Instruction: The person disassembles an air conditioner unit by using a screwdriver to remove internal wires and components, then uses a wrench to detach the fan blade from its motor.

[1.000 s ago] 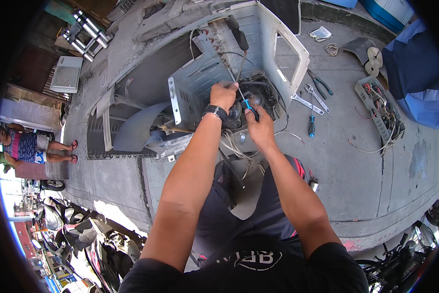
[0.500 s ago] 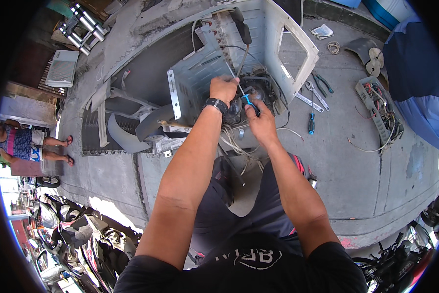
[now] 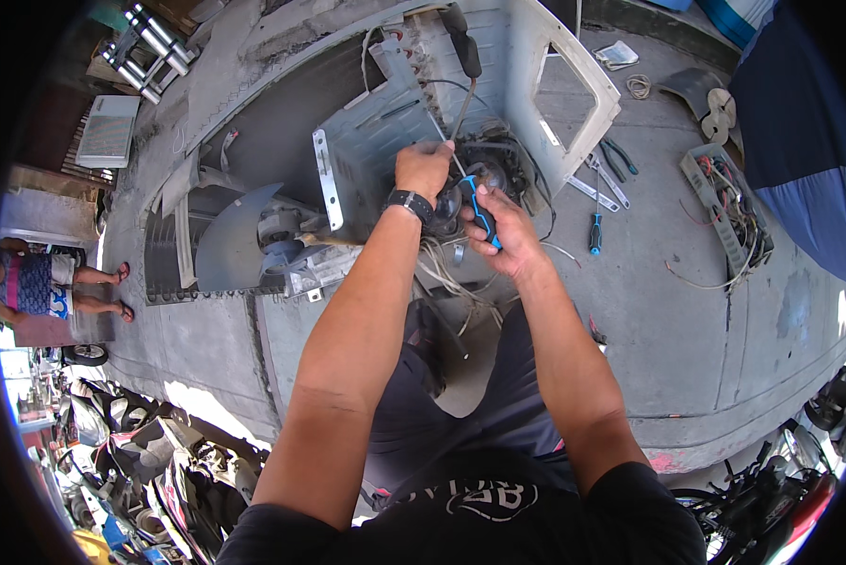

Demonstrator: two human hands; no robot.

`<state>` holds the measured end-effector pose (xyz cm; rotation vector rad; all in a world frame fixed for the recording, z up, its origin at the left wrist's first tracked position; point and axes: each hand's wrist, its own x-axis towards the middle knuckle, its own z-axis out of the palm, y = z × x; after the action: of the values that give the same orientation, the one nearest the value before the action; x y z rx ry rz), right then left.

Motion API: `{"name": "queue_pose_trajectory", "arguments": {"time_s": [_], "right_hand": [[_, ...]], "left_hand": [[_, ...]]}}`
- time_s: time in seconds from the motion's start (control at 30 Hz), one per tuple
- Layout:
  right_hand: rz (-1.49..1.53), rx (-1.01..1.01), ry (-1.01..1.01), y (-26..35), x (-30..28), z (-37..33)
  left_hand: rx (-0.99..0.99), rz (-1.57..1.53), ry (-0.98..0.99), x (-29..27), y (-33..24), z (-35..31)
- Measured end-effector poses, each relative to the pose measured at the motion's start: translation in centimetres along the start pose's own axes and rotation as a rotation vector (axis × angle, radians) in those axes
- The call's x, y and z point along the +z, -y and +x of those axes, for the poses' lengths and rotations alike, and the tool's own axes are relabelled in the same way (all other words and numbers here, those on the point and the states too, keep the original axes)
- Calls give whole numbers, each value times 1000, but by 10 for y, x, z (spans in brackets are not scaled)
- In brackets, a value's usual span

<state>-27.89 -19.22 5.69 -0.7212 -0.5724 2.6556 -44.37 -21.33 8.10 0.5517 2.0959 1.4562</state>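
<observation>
My right hand [image 3: 506,231] is wrapped round the black-and-blue handle of a screwdriver [image 3: 479,212], whose thin metal shaft slants up and left. My left hand [image 3: 423,171], with a dark watch on the wrist, is closed at the shaft, which seems to pass through its fingers. The screwdriver's tip is hard to make out. Both hands are over an opened air-conditioner housing [image 3: 371,137]. Beneath them a dark, rounded compressor [image 3: 491,174] is partly hidden. A bent copper tube [image 3: 463,108] comes down beside my left fingertips.
Left of my arms is a fan blade [image 3: 235,250] with its motor. Loose pale wires [image 3: 442,268] hang below my hands. On the right lie a second screwdriver [image 3: 595,233], pliers [image 3: 621,158], wrenches [image 3: 593,190] and a wiring box [image 3: 715,212]. A person [image 3: 51,282] stands far left.
My right hand has shifted its grip and rolled, showing more of the screwdriver handle. My left hand stays at the shaft. The fan blade has turned. The whole view has shifted slightly.
</observation>
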Motion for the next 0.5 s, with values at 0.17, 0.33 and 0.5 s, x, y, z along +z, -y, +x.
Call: {"name": "queue_pose_trajectory", "arguments": {"time_s": [0.17, 0.33, 0.5], "right_hand": [[-1503, -655, -455, -17, 25, -1], [281, -5, -30, 5, -10, 4], [-208, -129, -55, -8, 0, -2]], "left_hand": [[42, 81, -15, 2, 7, 6], [24, 63, -26, 3, 11, 9], [-102, -192, -43, -9, 2, 17]]}}
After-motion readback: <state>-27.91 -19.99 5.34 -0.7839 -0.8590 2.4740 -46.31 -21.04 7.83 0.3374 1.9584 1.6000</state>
